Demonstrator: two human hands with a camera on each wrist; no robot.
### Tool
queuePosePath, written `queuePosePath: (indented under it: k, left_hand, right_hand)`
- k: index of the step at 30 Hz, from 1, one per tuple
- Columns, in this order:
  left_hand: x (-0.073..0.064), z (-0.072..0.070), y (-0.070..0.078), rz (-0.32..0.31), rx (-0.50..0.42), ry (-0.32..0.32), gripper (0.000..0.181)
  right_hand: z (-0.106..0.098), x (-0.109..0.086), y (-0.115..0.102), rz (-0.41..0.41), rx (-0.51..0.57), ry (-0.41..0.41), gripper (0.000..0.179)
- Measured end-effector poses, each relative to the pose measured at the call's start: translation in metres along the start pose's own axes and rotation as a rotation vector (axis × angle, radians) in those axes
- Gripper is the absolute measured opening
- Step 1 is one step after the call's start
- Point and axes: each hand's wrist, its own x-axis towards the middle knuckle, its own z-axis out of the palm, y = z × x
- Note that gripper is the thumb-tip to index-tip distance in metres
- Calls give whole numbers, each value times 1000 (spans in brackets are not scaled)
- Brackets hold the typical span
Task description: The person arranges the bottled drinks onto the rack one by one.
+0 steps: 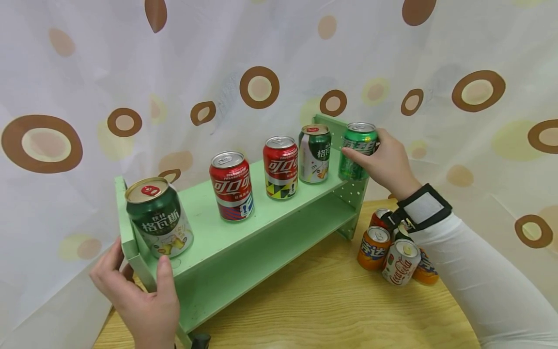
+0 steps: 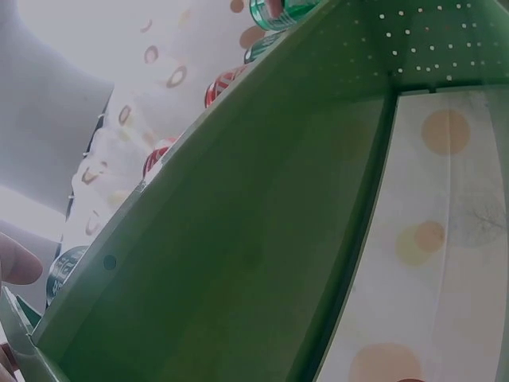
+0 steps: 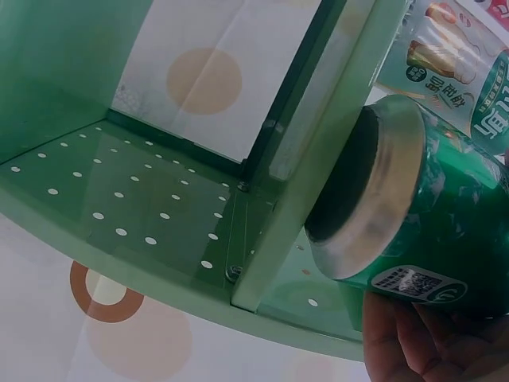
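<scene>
On the upper board of a green two-tier shelf (image 1: 205,261), my right hand (image 1: 390,157) grips a green soda can (image 1: 355,167) at the right end. Its base shows in the right wrist view, jutting past the board's front edge. My left hand (image 1: 144,300) holds the shelf's left end panel (image 1: 126,232), thumb in front and fingers on the outer side. Along the upper board stand a green-and-white kvass can (image 1: 161,218) near that thumb, two red cola cans (image 1: 231,189) (image 1: 280,169) and another kvass can (image 1: 315,157) beside the green soda can.
Below my right forearm, several cans cluster on the wooden table (image 1: 314,300), among them an orange soda can (image 1: 373,249) and a white Coca-Cola can (image 1: 401,264). A patterned curtain (image 1: 279,43) hangs behind the shelf. The right end panel (image 3: 119,191) has rows of small holes.
</scene>
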Motion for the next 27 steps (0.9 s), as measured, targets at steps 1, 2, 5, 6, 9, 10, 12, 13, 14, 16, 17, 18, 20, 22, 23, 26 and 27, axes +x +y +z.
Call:
queuePosePath:
  k: [1, 2, 5, 6, 9, 10, 12, 13, 14, 16, 17, 18, 20, 22, 23, 26, 27]
  left_hand:
    - [0, 0, 0, 0, -1, 1, 67]
    - [0, 0, 0, 0, -1, 1, 66]
    - [0, 0, 0, 1, 0, 3, 66]
    - [0, 0, 0, 1, 2, 2, 66]
    - [0, -1, 0, 0, 7, 0, 66]
    - [0, -1, 0, -1, 9, -3, 66]
    - [0, -1, 1, -3, 14, -6, 66]
    - [0, -1, 1, -5, 15, -8, 66]
    - [0, -1, 1, -6, 16, -9, 66]
    - [0, -2, 1, -7, 19, -12, 67]
    - [0, -2, 1, -7, 19, -13, 67]
    - [0, -2, 1, -8, 20, -14, 67]
    - [0, -2, 2, -7, 19, -15, 66]
    - [0, -2, 2, -8, 19, -15, 67]
    - [0, -2, 2, -8, 19, -15, 66]
    - [0, -2, 2, -7, 20, -15, 66]
    - [0, -2, 2, -7, 19, -14, 66]
  right_hand:
    - [0, 0, 0, 3, 1, -3, 83]
    - [0, 0, 0, 6, 4, -4, 83]
    - [0, 0, -1, 9, 10, -10, 83]
    - [1, 0, -1, 12, 12, -11, 84]
    - [1, 1, 0, 13, 17, -16, 84]
    - [2, 1, 0, 14, 17, -18, 84]
    - [2, 2, 0, 12, 17, -21, 84]
    - [3, 2, 0, 12, 17, -22, 84]
    - [3, 3, 0, 12, 17, -24, 85]
    - [4, 4, 0, 17, 15, -31, 85]
    - [4, 4, -1, 19, 15, -35, 85]
    - [4, 5, -1, 23, 13, -40, 86]
    - [5, 6, -1, 30, 10, -48, 86]
    - [5, 6, -2, 35, 8, -54, 86]
    - [5, 7, -2, 37, 7, -56, 86]
    - [5, 9, -2, 43, 7, -67, 87]
    - [5, 9, -2, 45, 5, -72, 87]
